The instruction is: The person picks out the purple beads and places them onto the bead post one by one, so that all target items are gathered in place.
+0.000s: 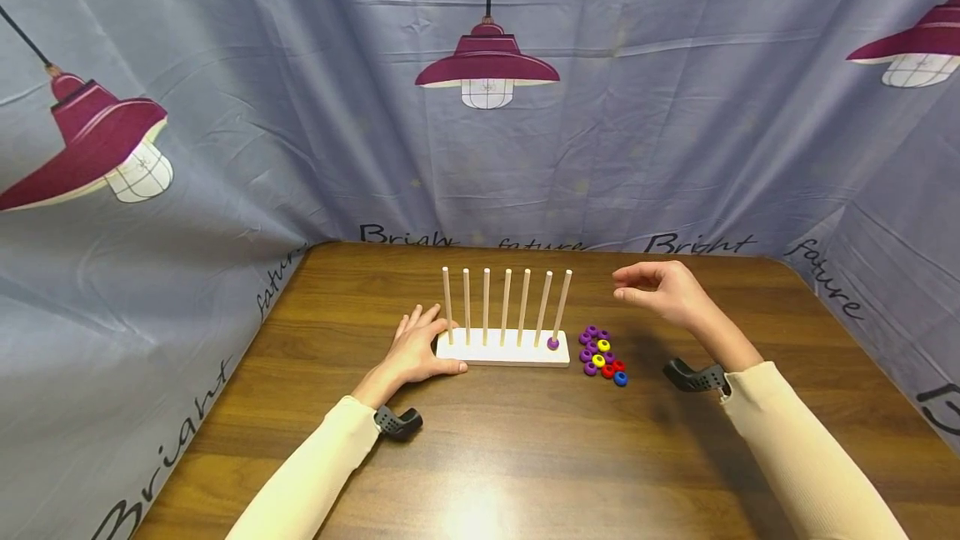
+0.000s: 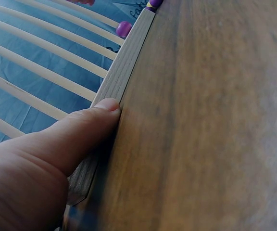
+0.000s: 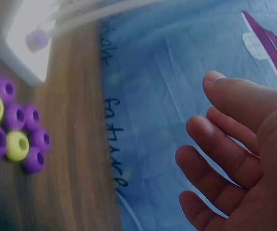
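A white pegboard (image 1: 502,348) with several upright wooden rods stands on the table. One purple bead (image 1: 552,343) sits at the foot of its rightmost rod. My left hand (image 1: 414,350) holds the board's left end, thumb along the front edge and fingers at the back corner; in the left wrist view the thumb (image 2: 81,132) presses the base's side. Right of the board lies a cluster of loose beads, with purple beads (image 1: 587,355), yellow beads (image 1: 603,346), red beads (image 1: 607,371) and a blue bead (image 1: 620,378). My right hand (image 1: 663,292) hovers above and right of them, fingers loosely bent, holding nothing.
The brown wooden table (image 1: 525,457) extends around the board and beads. A grey-blue curtain (image 1: 480,165) printed with lamps and lettering hangs behind it and along both sides. Black wrist straps (image 1: 399,423) sit on both forearms.
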A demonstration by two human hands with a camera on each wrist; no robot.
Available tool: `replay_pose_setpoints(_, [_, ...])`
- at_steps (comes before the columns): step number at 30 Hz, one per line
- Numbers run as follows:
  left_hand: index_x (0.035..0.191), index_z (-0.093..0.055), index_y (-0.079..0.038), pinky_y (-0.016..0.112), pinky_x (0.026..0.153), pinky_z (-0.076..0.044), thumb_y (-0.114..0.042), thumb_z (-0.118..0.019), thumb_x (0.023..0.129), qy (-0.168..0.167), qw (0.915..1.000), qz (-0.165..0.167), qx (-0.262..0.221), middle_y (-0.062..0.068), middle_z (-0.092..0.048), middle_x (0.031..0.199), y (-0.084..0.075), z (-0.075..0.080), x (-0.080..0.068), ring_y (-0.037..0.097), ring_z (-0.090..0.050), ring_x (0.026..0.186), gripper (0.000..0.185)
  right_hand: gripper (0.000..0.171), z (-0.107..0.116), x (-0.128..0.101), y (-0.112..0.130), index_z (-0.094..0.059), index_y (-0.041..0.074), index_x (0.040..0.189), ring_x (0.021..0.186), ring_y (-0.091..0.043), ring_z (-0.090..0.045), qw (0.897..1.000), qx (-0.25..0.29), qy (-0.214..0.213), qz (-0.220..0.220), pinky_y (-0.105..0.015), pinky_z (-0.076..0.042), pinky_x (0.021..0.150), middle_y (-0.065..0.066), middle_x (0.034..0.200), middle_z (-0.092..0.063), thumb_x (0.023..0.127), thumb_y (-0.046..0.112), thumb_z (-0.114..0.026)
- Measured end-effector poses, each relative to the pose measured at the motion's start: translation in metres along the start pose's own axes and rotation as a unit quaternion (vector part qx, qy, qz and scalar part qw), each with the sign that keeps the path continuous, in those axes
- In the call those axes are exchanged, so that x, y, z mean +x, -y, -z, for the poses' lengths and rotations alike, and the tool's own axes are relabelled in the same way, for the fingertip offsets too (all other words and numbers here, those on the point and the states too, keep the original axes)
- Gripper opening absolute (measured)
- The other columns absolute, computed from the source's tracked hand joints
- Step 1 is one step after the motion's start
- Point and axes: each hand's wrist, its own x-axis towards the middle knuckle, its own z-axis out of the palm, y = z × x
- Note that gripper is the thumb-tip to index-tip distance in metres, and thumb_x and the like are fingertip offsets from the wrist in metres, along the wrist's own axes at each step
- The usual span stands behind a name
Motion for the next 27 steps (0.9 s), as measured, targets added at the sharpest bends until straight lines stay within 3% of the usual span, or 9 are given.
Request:
replay_pose_setpoints(7, [0.124,-0.063,-0.020,0.057,0.121,-0.006,-0.050,-0.083,0.068,-0.001,1.0000,0.003,-0.001,0.019,-0.032,0.157,-0.001,0.001,0.000,0.044,-0.014,0.149,0.066,0.026,-0.003,-0.006,-0.013,-0.072,0.002,0.107,0.081,0.013,-0.060,1.000,-0.004,-0.003,-0.005,-0.008,-0.047,0.072,-0.016,0.098,-0.075,0.086,0.018,-0.074])
replay_pose_setpoints(19, [0.125,-0.063,-0.021,0.058,0.121,-0.007,-0.051,-0.082,0.068,0.006,1.0000,0.001,-0.001,0.018,-0.032,0.157,-0.003,0.001,-0.001,0.044,-0.014,0.149,0.067,0.030,-0.016,-0.011,-0.032,-0.072,0.002,0.107,0.078,0.009,-0.061,1.000,-0.010,-0.004,-0.025,-0.011,-0.050,0.069,-0.013,0.095,-0.075,0.085,0.021,-0.075])
replay_pose_setpoints(27, [0.125,-0.063,-0.020,0.058,0.121,-0.008,-0.052,-0.082,0.068,0.003,1.0000,0.000,0.002,0.019,-0.033,0.156,-0.002,0.002,-0.001,0.044,-0.015,0.148,0.068,0.031,-0.029,-0.011,-0.042,-0.070,-0.004,0.108,0.077,0.010,-0.061,1.000,0.003,-0.003,-0.022,-0.010,-0.050,0.068,-0.015,0.094,-0.075,0.085,0.016,-0.075])
